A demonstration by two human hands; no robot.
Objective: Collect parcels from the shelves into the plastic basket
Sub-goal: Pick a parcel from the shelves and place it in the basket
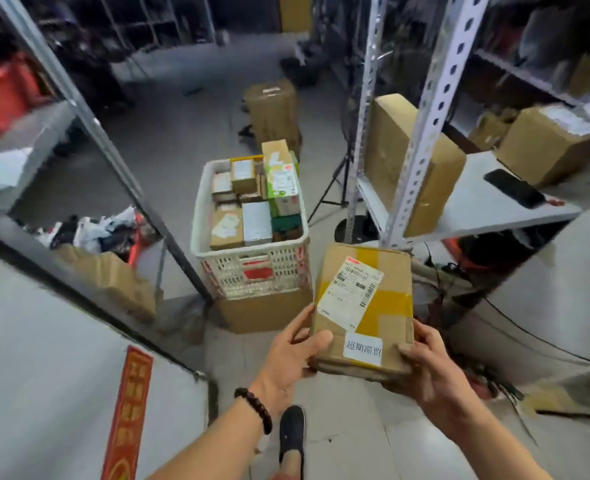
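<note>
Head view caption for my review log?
Left hand and right hand hold a labelled cardboard parcel short of the parcel-filled white plastic basket.

**Basket Ahead, Shelving on Both Sides**

Straight ahead on the floor (168, 133): plastic basket (252, 268), standing on a carton (265, 315) and packed to the rim with parcels (227, 226). Behind it, farther off: tall box (272, 112), also on the floor.

Nearest, before and right of the basket: flat parcel (362, 306), gripped at its near corners between left hand (286, 362) and right hand (428, 372), thumbs on top. Below the hands: shoe (291, 431).

To the right: shelf (477, 209), carrying a big box (407, 161) at its left end, a phone (515, 192) further right and another box (550, 143) behind the phone. Between basket and shelf: tripod (333, 183).

To the left: slanting rack post (111, 150), with a torn box (113, 282) beneath that rack.
</note>
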